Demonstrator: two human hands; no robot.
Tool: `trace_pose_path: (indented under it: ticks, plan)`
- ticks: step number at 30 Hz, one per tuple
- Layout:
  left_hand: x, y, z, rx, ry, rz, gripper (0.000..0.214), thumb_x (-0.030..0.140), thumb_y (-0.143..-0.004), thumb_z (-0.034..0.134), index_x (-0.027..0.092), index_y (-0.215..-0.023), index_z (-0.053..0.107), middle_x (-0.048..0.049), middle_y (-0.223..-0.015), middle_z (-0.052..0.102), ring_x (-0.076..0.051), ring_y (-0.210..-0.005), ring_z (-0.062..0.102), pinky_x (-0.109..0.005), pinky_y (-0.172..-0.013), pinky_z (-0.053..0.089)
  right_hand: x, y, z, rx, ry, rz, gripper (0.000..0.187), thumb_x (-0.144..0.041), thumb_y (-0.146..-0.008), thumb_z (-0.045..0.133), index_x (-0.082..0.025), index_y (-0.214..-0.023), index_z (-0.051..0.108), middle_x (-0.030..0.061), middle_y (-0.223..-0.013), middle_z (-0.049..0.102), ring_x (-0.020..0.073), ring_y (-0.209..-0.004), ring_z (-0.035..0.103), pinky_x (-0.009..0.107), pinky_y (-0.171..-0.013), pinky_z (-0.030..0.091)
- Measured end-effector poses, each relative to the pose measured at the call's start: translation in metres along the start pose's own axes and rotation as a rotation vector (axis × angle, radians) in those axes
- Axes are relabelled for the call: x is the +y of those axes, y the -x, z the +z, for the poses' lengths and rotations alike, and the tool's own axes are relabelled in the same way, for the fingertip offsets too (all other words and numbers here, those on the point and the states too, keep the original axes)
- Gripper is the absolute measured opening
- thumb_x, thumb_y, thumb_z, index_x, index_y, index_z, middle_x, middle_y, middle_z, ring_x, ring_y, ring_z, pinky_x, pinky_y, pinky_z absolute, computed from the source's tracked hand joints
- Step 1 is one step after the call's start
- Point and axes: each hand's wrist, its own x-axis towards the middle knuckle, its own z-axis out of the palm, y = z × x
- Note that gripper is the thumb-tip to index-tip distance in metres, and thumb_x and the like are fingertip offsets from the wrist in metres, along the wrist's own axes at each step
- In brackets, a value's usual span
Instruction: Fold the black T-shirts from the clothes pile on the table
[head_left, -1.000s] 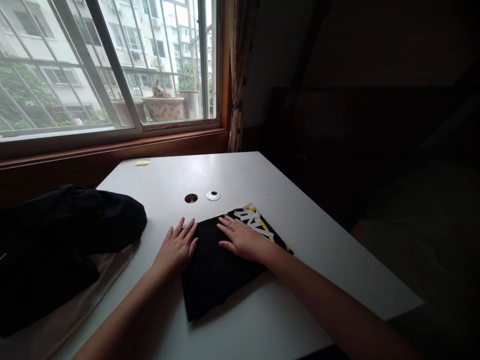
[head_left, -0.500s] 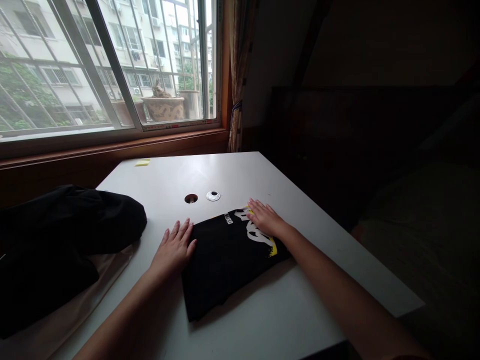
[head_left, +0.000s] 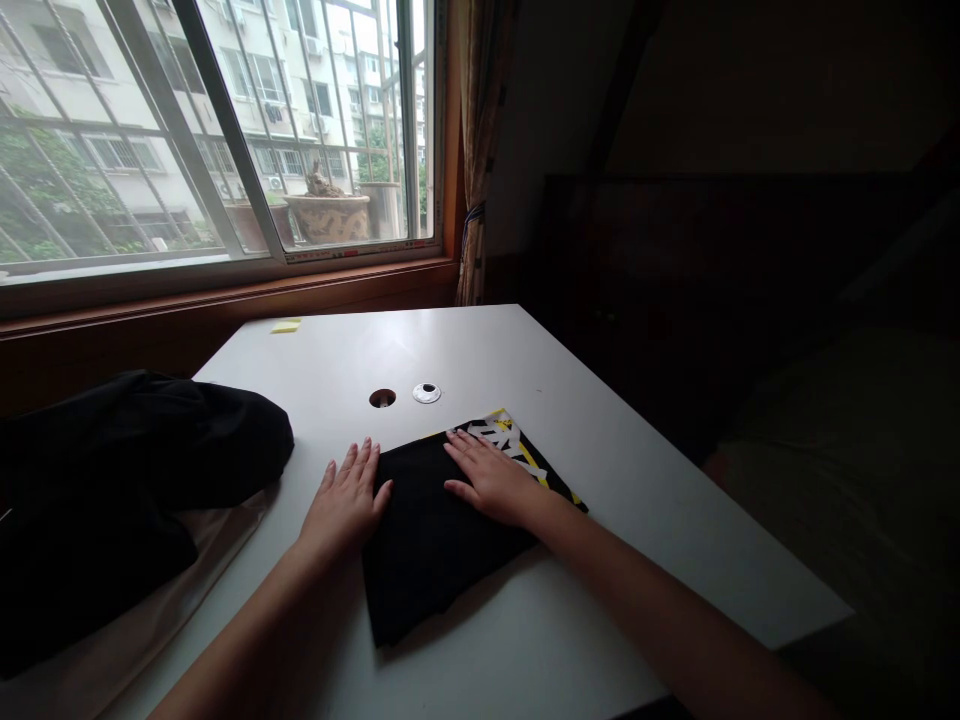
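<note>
My left hand (head_left: 346, 505) and right hand (head_left: 491, 480) lay flat, fingers extended, gripping nothing. Folded black garment (head_left: 431, 555) sat under right fingers, its edge at left thumb.

right hand (head_left: 491, 480) shifted back left across folded black cloth (head_left: 442, 545), yellow-edged corner (head_left: 501, 418) uncovered again

Bare left hand (head_left: 346, 500), slim tapering fingers, short nails; bare right hand (head_left: 491, 480) to match! The left forearm (head_left: 247, 625) and right forearm (head_left: 637, 600) look slender, smooth, bare too, widening toward the elbows!
</note>
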Motion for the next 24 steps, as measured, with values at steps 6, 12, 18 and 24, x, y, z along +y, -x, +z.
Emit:
trace_pose_path:
  ticks: [6, 12, 18, 24]
  plan:
    - [-0.005, 0.001, 0.005, 0.033, 0.023, 0.002, 0.067, 0.048, -0.101, 0.035, 0.014, -0.159, 0.026, -0.0118, -0.164, 0.021, -0.032, -0.152, 0.018, -0.055, -0.122, 0.016, 0.01, 0.005, -0.004, -0.02, -0.011, 0.061, 0.074, -0.066, -0.102, 0.026, -0.02, -0.16, 0.028, 0.0068, -0.166, 0.022, 0.0262, -0.154, 0.017, 0.047, -0.125, 0.016]
    - [-0.007, 0.001, 0.005, 0.023, 0.006, 0.004, 0.066, 0.045, -0.101, 0.036, 0.013, -0.158, 0.027, -0.0131, -0.164, 0.02, -0.031, -0.152, 0.019, -0.055, -0.121, 0.017, 0.055, 0.02, -0.006, -0.01, 0.049, 0.232, 0.07, -0.059, -0.103, 0.027, -0.021, -0.161, 0.024, 0.0061, -0.167, 0.018, 0.0264, -0.154, 0.015, 0.049, -0.125, 0.017]
    - [-0.006, 0.002, 0.004, 0.003, 0.02, 0.005, 0.067, 0.045, -0.102, 0.035, 0.01, -0.158, 0.026, -0.0143, -0.164, 0.02, -0.031, -0.152, 0.018, -0.055, -0.122, 0.016, 0.077, 0.034, 0.0, 0.011, 0.081, 0.344, 0.068, -0.056, -0.104, 0.016, -0.019, -0.161, 0.02, 0.004, -0.168, 0.012, 0.0244, -0.155, 0.013, 0.05, -0.124, 0.015]
    - [0.008, 0.004, -0.013, 0.21, 0.081, 0.089, 0.061, 0.037, -0.102, 0.04, 0.015, -0.158, 0.028, -0.0134, -0.167, 0.009, -0.035, -0.153, 0.005, -0.062, -0.119, 0.022, 0.079, 0.036, 0.003, 0.052, 0.08, 0.352, 0.068, -0.056, -0.104, 0.017, -0.019, -0.161, 0.022, 0.0039, -0.168, 0.015, 0.0247, -0.154, 0.016, 0.05, -0.124, 0.016]
